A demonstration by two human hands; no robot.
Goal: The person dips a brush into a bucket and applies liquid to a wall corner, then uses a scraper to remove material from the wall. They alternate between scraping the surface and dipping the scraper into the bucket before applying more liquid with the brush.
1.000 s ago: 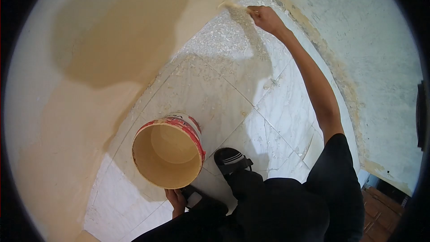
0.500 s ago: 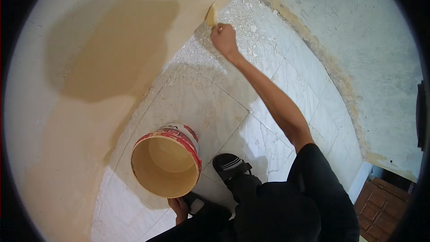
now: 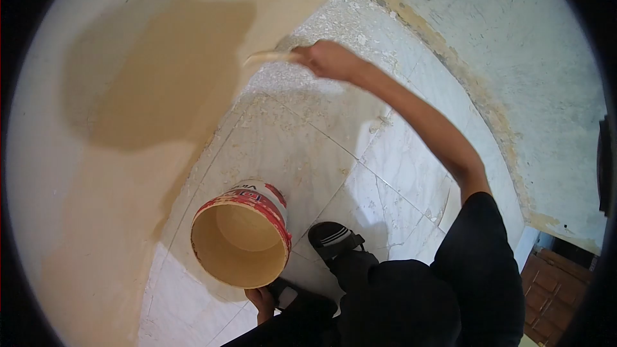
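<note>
My right hand (image 3: 328, 60) is closed round the handle of a paintbrush (image 3: 270, 57), its tan-coated head blurred and reaching left against the foot of the tan-painted wall (image 3: 160, 71). My left hand (image 3: 260, 300) grips a paint bucket (image 3: 257, 194) at its near rim, with the fingers partly hidden beneath it. The bucket is white with red markings, and its mouth tilts toward me. Tan paint coats the inside and lies at the bottom.
Pale flakes (image 3: 334, 26) litter the marble-tiled floor (image 3: 308, 148) near the corner. A grey wall (image 3: 514, 71) with a rough tan lower edge runs along the right. My sandalled foot (image 3: 329, 238) stands beside the bucket. A brown panelled wooden piece (image 3: 553, 289) is at the lower right.
My right hand has turned and brought the paintbrush down and left along the wall's base, away from the corner. The left hand and bucket have barely shifted.
</note>
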